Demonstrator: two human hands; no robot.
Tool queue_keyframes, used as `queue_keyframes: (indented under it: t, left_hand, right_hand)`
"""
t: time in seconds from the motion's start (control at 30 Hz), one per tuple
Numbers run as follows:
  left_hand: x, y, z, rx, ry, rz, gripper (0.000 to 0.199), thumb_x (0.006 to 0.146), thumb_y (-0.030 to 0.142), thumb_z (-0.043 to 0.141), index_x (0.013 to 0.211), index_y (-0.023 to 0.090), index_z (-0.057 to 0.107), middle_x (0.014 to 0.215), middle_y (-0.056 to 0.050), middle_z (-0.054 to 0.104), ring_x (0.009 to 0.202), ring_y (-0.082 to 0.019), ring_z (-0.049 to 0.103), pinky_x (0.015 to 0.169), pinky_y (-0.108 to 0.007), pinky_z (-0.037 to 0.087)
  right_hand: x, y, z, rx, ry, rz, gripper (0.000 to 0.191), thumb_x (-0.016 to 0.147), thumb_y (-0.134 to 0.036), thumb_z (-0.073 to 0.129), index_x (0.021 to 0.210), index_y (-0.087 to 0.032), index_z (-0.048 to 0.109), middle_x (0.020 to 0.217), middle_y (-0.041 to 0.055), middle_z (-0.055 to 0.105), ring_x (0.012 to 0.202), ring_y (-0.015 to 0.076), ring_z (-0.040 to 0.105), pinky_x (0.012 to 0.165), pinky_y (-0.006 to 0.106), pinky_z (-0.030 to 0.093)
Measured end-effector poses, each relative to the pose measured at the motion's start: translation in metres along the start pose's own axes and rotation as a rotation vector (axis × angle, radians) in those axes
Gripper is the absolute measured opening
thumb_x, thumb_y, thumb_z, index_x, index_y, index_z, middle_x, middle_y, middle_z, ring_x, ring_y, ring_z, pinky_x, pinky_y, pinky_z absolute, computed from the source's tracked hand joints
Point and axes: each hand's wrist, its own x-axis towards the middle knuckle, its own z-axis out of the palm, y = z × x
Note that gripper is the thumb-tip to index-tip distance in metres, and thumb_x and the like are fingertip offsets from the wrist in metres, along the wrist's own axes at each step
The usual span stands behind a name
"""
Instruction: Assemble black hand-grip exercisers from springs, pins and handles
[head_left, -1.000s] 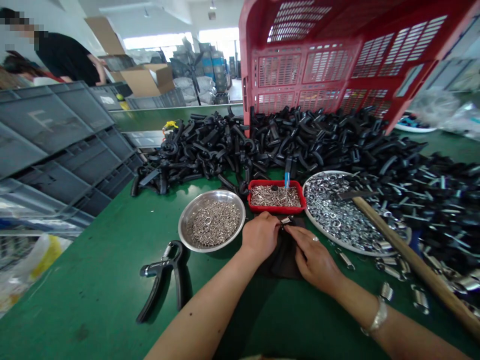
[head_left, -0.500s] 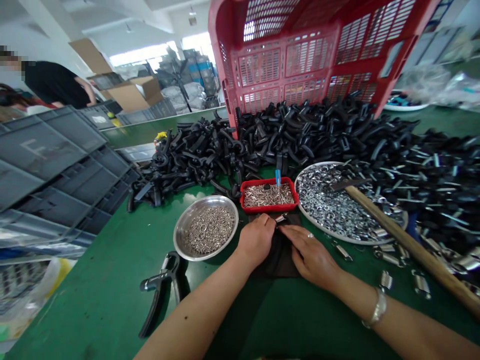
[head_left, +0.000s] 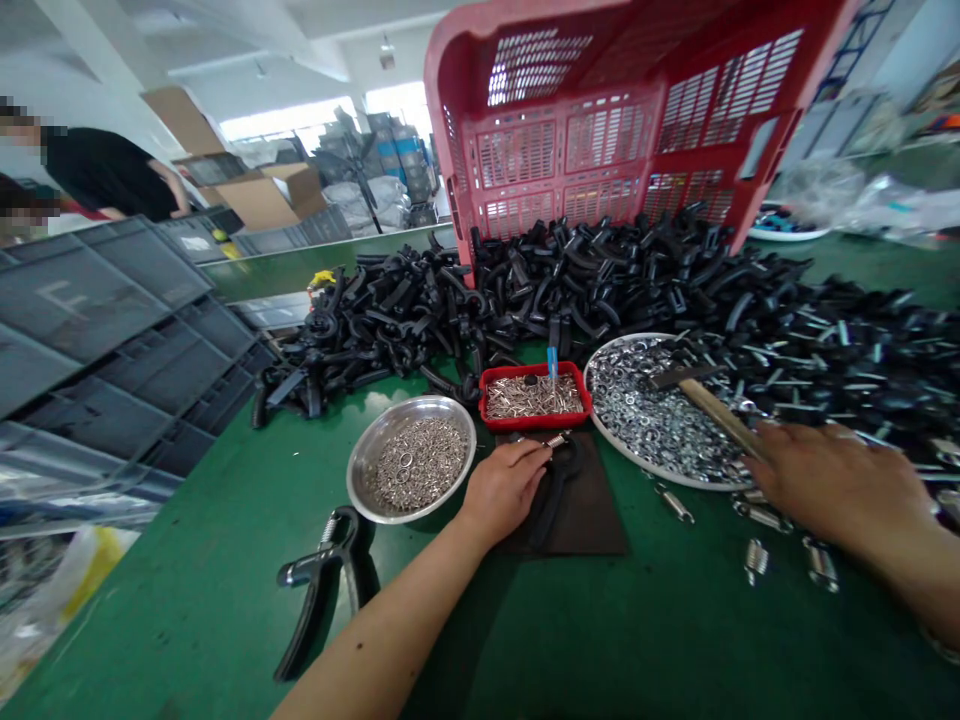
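Left hand (head_left: 504, 490) lying flat and relaxed, fingertips right on a black plastic grip handle (head_left: 559, 490), which sits on a dark cloth pad (head_left: 592, 510), a small metal spring (head_left: 556, 440) at its top end! Right hand (head_left: 840, 490) out wide at the end of a wooden hammer handle (head_left: 720, 412); can't call whether that's a grip. Close by, a round tray of steel washers (head_left: 637, 420), a red tray of pins (head_left: 534, 396), a steel bowl of rings (head_left: 412, 462). Black handles (head_left: 600, 280) heaped across the green workbench (head_left: 187, 600), a tilted red crate (head_left: 600, 130) above, grey crates (head_left: 97, 320) left, and a co-worker in black (head_left: 105, 175) beyond!
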Motion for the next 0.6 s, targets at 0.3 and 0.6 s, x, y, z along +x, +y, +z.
queue_keyframes:
  t: [0.3,0.6]
  left_hand:
    - [-0.001,0.032,-0.018,0.121,-0.09,-0.125,0.047,0.077,0.055,0.046,0.114,0.025,0.053,0.119,-0.003,0.055,0.104,-0.025,0.046,0.095,-0.048,0.031]
    - [-0.002,0.024,-0.029,0.059,-0.299,-0.048,0.057,0.067,0.032,0.06,0.121,0.026,0.045,0.129,-0.004,0.047,0.112,-0.025,0.045,0.099,-0.052,0.026]
  right_hand:
    - [0.002,0.038,0.005,0.525,-0.194,-0.024,0.026,0.071,-0.045,0.057,0.07,-0.019,0.062,0.057,0.0065,0.064,0.045,0.0195,0.061,0.037,0.028,0.046]
    - [-0.053,-0.021,-0.055,0.994,-0.187,0.128,0.044,0.08,-0.037,0.053,0.119,-0.018,0.047,0.073,0.0057,0.07,0.056,0.0176,0.065,0.039,0.019,0.052]
